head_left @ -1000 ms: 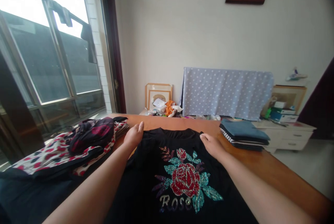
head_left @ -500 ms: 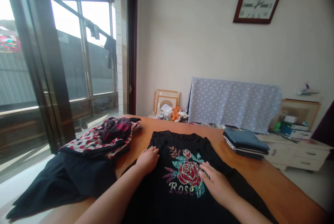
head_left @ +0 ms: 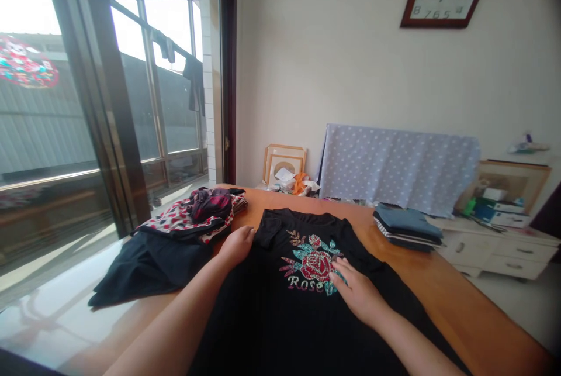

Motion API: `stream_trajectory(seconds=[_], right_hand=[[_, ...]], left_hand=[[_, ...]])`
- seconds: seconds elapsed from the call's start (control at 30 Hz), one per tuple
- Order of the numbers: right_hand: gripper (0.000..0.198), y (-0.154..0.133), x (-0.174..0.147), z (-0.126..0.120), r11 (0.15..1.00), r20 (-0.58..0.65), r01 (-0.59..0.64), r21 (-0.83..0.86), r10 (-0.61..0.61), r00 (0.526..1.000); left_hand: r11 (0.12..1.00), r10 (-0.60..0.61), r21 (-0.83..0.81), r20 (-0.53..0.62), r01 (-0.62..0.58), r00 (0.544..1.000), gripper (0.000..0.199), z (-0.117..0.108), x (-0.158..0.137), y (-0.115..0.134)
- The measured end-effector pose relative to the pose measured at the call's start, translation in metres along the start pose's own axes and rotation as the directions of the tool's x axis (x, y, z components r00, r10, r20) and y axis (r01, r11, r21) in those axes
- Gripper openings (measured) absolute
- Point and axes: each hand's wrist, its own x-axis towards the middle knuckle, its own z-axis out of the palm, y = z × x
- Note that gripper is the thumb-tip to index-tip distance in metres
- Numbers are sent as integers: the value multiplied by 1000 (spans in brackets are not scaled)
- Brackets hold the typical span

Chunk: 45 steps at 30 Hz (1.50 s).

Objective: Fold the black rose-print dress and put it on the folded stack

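Note:
A black long-sleeved shirt (head_left: 280, 317) lies spread out, neckline away from me, with a glittery red rose, teal leaves and the word "Rose" on its chest. At its left shoulder edge is my left hand (head_left: 239, 245), fingers curled together on the sleeve fabric; the fingertips are partly hidden. My right hand (head_left: 357, 288) rests flat on the right side of the rose print, fingers stretched out and holding nothing. The sleeve on the right runs down along the shirt's side.
Left on the wooden table (head_left: 421, 282) is a heap of clothes (head_left: 175, 218), with a dark garment (head_left: 149, 268) in front. A folded stack (head_left: 407, 227) sits at the right. Beyond are a cloth-covered object (head_left: 398, 168) and a white cabinet (head_left: 504, 250). Glass doors stand left.
My left hand has moved left and away from me, from the shirt's chest to its shoulder edge. My right hand stays on the rose print. The view has shifted slightly.

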Motion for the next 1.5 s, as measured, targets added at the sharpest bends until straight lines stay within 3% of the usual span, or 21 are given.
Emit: stream_trajectory(seconds=[0.13,0.23,0.4,0.5,0.67,0.87,1.1,1.33,1.5], right_hand=[[63,-24,-31,-7,1000,4,16,11,-16,1000],[62,-35,-60,-2,1000,3,15,-11,-15,1000],[60,-40,-96,9,1000,50,4,-30,-2,999],[57,-37,-106,1,999,-1,4,48,-4,1000],[58,-12,-123,-19,999,-120,-46,26,49,992],[62,19,-148,-17,975,-71,-123,-183,111,991],[64,15,-150,-16,960,-43,-124,-252,117,992],[66,18,-147,-22,976,2,-139,-166,142,990],[52,27,-119,-47,995,-14,-104,-5,104,994]], left_hand=[[999,12,-38,3,-12,1000,48,-11,-36,3],[998,42,-38,47,-41,998,48,-6,-69,4],[992,58,106,133,-73,989,54,12,-114,0],[983,70,158,149,-94,986,56,11,-127,1],[967,66,236,126,-94,990,59,-2,-135,5],[945,2,320,211,-71,977,69,1,-147,5],[944,-7,324,200,-60,980,68,2,-151,7],[952,-8,299,213,-58,977,71,1,-138,-5],[957,74,265,169,-118,983,56,-12,-104,-12]])
